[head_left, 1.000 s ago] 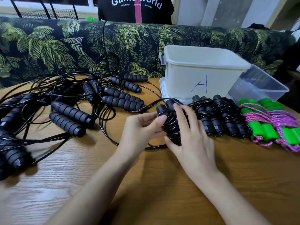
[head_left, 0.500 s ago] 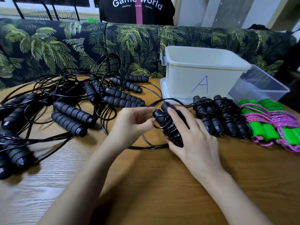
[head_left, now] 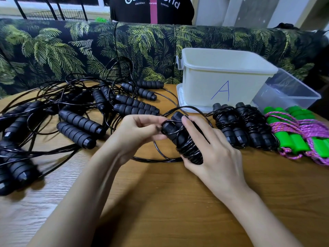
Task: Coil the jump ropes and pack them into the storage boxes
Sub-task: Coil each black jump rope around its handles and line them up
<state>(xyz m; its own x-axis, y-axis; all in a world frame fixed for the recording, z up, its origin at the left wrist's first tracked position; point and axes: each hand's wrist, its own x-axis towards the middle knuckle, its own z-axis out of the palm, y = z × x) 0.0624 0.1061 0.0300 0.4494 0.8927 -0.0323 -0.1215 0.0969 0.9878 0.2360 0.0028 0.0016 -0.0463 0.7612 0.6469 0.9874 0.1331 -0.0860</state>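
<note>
My right hand (head_left: 210, 148) grips a pair of black jump-rope handles (head_left: 179, 136) with cord wound round them, held just above the wooden table (head_left: 160, 202). My left hand (head_left: 135, 132) pinches the loose black cord (head_left: 156, 157) at the handles' top end; a loop of it lies on the table below. Two coiled black ropes (head_left: 243, 125) lie to the right, beside coiled green-handled ropes (head_left: 299, 136) with purple cord. A white box marked A (head_left: 222, 77) stands behind them, and a clear box (head_left: 288, 90) to its right.
A tangle of several uncoiled black ropes (head_left: 74, 118) covers the table's left side. A palm-print sofa (head_left: 89, 50) runs along the far edge, with a person in a black shirt (head_left: 151, 9) behind it.
My left hand has carried the cord up and over the handles' top end, adding a wrap. The right hand has tilted the bundle slightly to the left.
</note>
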